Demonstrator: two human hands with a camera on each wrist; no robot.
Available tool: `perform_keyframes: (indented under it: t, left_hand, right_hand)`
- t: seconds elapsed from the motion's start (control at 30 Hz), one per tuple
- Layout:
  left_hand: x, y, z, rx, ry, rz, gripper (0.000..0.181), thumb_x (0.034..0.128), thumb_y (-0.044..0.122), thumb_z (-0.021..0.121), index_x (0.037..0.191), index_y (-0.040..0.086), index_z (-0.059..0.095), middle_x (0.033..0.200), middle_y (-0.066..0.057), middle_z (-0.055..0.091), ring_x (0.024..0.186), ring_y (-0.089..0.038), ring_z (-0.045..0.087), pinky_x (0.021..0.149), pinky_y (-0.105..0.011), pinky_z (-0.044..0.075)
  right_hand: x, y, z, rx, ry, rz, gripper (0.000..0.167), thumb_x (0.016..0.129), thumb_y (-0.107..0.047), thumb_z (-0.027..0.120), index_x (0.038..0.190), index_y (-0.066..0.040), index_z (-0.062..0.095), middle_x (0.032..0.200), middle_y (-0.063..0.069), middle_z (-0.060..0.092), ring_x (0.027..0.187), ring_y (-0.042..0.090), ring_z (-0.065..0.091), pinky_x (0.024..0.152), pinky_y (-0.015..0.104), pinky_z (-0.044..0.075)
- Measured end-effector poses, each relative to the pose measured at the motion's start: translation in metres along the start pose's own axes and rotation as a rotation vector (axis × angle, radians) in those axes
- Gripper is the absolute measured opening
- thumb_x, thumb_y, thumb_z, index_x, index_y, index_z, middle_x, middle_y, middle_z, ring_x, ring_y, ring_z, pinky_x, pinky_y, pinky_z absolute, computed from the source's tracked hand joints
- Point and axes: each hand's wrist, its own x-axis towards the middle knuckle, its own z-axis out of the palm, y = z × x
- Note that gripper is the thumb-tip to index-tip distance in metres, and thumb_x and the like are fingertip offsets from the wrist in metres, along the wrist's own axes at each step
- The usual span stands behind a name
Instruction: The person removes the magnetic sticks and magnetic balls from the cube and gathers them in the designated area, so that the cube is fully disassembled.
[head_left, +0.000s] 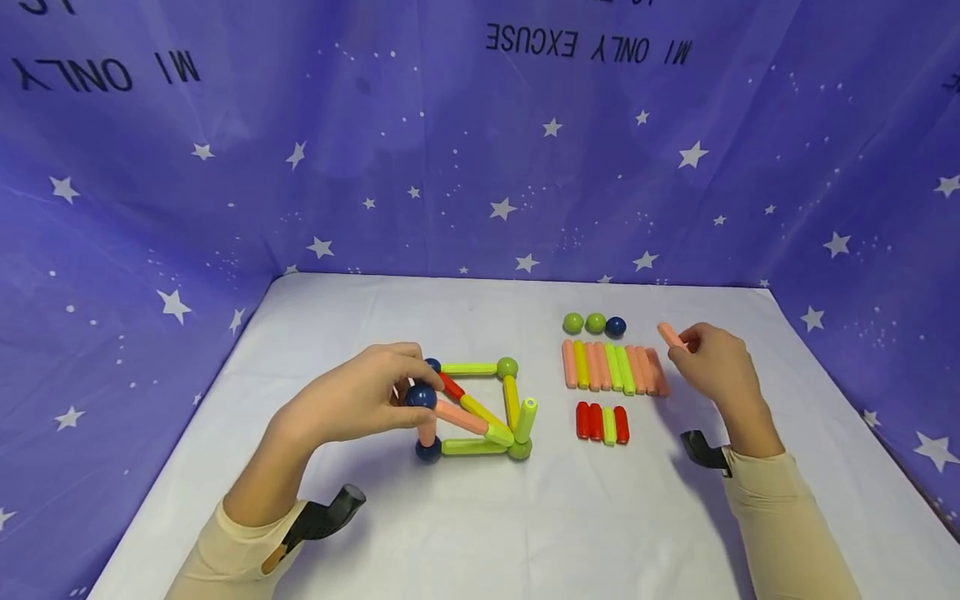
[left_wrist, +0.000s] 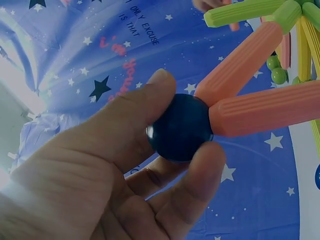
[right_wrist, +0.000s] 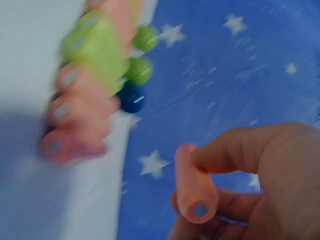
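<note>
Between thumb and fingers, my left hand point(head_left: 371, 392) pinches a dark blue ball point(left_wrist: 181, 128) at a raised corner of a frame of sticks and balls. Two salmon sticks point(left_wrist: 265, 111) meet that ball; one slopes down to a light green piece point(head_left: 499, 434) near the green corner ball point(head_left: 520, 448). A short light green stick point(head_left: 527, 420) stands up from that corner. My right hand point(head_left: 716, 367) holds a loose salmon stick point(right_wrist: 195, 182) above the right end of a row of sticks; a grey disc shows in the stick's end.
Right of the frame lies a row of salmon, yellow and green sticks point(head_left: 600, 367). Behind it are two green balls point(head_left: 573, 323) and a blue ball point(head_left: 616, 327). In front lie short red sticks point(head_left: 589, 421) and a short green one. A purple star-patterned cloth point(head_left: 465, 167) surrounds the white table point(head_left: 465, 533).
</note>
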Motion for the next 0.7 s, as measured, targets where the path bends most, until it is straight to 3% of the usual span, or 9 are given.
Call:
perform_keyframes:
  t: [0.13, 0.33, 0.53, 0.6, 0.7]
  left_hand:
    - [-0.002, -0.001, -0.001, 0.01, 0.015, 0.014, 0.023, 0.0844, 0.018, 0.077, 0.107, 0.02, 0.072, 0.088, 0.009, 0.054, 0.071, -0.009, 0.055, 0.063, -0.025, 0.049]
    - [-0.004, -0.002, -0.003, 0.02, 0.018, 0.015, 0.023, 0.0849, 0.018, 0.077, 0.107, 0.018, 0.071, 0.091, 0.009, 0.055, 0.071, -0.009, 0.056, 0.063, -0.025, 0.049]
    - [-0.003, -0.001, -0.005, 0.045, 0.012, 0.003, 0.022, 0.0841, 0.023, 0.078, 0.105, 0.02, 0.071, 0.091, 0.01, 0.054, 0.07, -0.008, 0.055, 0.063, -0.024, 0.049]
    - [-0.003, -0.001, -0.005, 0.046, 0.007, 0.003, 0.023, 0.0837, 0.023, 0.079, 0.105, 0.02, 0.07, 0.09, 0.009, 0.054, 0.07, -0.008, 0.056, 0.064, -0.024, 0.049]
    - [-0.003, -0.002, -0.005, 0.031, 0.008, 0.008, 0.023, 0.0834, 0.021, 0.079, 0.105, 0.018, 0.071, 0.091, 0.008, 0.055, 0.072, -0.009, 0.056, 0.065, -0.026, 0.05]
  right_hand:
    - [0.01, 0.019, 0.01, -0.032, -0.125, 0.113, 0.042, 0.091, -0.03, 0.057, 0.107, 0.008, 0.061, 0.09, 0.02, 0.062, 0.075, 0.032, 0.055, 0.056, 0.037, 0.045]
    - [0.019, 0.034, 0.022, -0.057, -0.285, 0.165, 0.044, 0.089, -0.03, 0.055, 0.107, 0.009, 0.063, 0.093, 0.019, 0.062, 0.079, 0.031, 0.056, 0.061, 0.037, 0.045]
    - [0.018, 0.031, 0.024, -0.053, -0.35, 0.209, 0.043, 0.09, -0.03, 0.052, 0.104, 0.009, 0.064, 0.086, 0.016, 0.06, 0.078, 0.029, 0.054, 0.062, 0.036, 0.044]
    - [0.016, 0.026, 0.022, -0.059, -0.348, 0.218, 0.047, 0.091, -0.031, 0.051, 0.108, 0.012, 0.061, 0.089, 0.02, 0.06, 0.08, 0.032, 0.054, 0.064, 0.039, 0.046]
    - [0.012, 0.014, 0.018, -0.088, -0.301, 0.162, 0.053, 0.092, -0.032, 0.051, 0.115, 0.015, 0.056, 0.1, 0.027, 0.06, 0.086, 0.039, 0.056, 0.068, 0.045, 0.049]
